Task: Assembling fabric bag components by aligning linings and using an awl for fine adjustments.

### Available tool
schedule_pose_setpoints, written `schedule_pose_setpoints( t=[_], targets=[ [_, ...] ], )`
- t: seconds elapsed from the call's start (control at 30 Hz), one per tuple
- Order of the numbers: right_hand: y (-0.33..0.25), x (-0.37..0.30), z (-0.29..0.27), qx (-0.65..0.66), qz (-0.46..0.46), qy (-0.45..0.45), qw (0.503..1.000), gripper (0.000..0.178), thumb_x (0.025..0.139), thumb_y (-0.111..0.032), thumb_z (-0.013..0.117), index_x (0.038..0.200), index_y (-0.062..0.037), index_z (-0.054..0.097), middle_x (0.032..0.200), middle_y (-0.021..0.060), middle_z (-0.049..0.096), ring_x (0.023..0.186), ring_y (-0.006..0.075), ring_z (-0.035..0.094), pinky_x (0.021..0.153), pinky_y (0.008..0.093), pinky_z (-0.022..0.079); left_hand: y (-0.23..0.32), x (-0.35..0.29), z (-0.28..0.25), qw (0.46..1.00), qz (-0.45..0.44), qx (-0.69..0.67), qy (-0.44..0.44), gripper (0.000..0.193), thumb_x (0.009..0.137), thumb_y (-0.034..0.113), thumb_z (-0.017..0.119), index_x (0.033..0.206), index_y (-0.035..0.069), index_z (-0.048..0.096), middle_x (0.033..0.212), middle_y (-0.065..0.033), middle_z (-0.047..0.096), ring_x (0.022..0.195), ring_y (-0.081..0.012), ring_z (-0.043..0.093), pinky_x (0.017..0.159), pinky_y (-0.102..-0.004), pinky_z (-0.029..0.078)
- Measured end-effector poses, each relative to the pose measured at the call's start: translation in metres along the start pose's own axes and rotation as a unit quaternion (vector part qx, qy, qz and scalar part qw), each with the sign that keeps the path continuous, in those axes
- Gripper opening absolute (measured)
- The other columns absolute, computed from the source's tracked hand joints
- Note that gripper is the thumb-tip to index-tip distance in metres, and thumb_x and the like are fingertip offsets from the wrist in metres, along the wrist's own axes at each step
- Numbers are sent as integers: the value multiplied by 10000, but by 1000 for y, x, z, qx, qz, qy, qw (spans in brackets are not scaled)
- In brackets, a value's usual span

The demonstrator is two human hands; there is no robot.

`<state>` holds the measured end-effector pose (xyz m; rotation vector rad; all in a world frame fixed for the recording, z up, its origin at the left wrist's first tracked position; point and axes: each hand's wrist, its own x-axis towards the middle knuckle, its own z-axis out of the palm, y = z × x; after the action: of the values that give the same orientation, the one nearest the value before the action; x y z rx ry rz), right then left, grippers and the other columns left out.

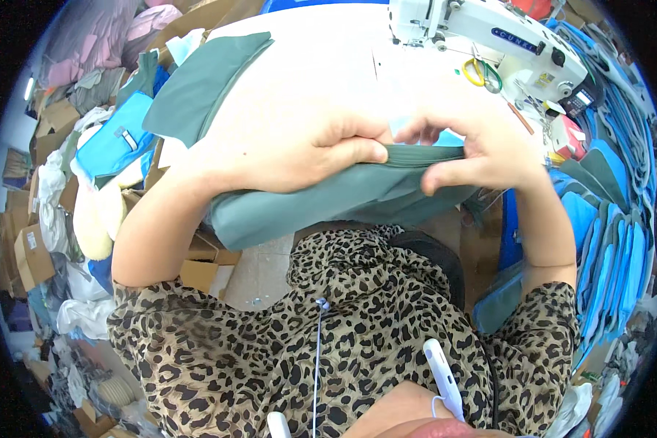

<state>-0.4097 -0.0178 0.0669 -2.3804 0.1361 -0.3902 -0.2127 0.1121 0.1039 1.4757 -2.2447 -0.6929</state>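
Both my hands hold a grey-green fabric piece [321, 204] over the near edge of the white sewing table [321, 66]. My left hand [299, 150] pinches its folded top edge from the left, thumb pressed on the fold. My right hand [474, 146] grips the same edge from the right, fingers curled over it. A light blue layer shows just behind the fold between my hands. The cloth hangs down toward my lap.
A white sewing machine [489, 36] stands at the back right, with yellow-handled scissors [480, 73] beside it. Another grey-green panel [197, 87] lies on the table's left. Stacks of blue and green cut pieces [606, 219] fill the right; boxes and bags crowd the left floor.
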Motion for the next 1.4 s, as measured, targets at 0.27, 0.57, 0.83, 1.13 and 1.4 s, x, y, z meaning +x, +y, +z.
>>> schedule_pose_setpoints(
  t=[0.27, 0.57, 0.83, 1.13, 1.4],
  targets=[
    [2, -3, 10, 43, 78, -18, 996, 176, 773, -187, 700, 813, -42, 609, 662, 6, 553, 652, 88, 494, 626, 242, 415, -5, -10, -5, 994, -71, 83, -6, 148, 886, 161, 549, 872, 15, 563, 681, -23, 505, 666, -100, 463, 627, -257, 405],
    [8, -4, 9, -25, 28, -81, 996, 282, 711, -240, 736, 838, -16, 621, 653, 82, 600, 578, 160, 532, 580, 285, 429, -7, -9, -7, 996, -53, 44, 53, 101, 880, 97, 540, 849, 1, 537, 690, 5, 495, 690, -71, 446, 645, -237, 395],
    [22, 2, 14, 24, 69, -167, 983, 319, 720, -281, 732, 865, -20, 618, 661, 60, 597, 593, 128, 517, 589, 280, 428, -17, -4, 1, 992, -102, 67, -16, 98, 873, 106, 550, 857, 10, 538, 680, -18, 505, 677, -101, 476, 644, -258, 408],
    [28, 0, 36, 221, 19, 46, 974, 132, 867, -142, 601, 833, -26, 549, 717, -42, 493, 673, 33, 433, 617, 190, 374, -26, -1, -9, 981, -117, -147, 57, 261, 771, 112, 698, 988, 11, 595, 849, -1, 613, 828, -70, 551, 778, -213, 437],
    [18, -13, 43, 274, -34, 138, 951, 124, 886, -118, 563, 831, -23, 508, 754, -22, 458, 668, 49, 391, 602, 191, 337, -15, -16, 13, 835, -97, -496, 218, 541, 696, -17, 703, 1195, 31, 499, 1061, -50, 583, 953, -126, 567, 862, -258, 454]
  ],
)
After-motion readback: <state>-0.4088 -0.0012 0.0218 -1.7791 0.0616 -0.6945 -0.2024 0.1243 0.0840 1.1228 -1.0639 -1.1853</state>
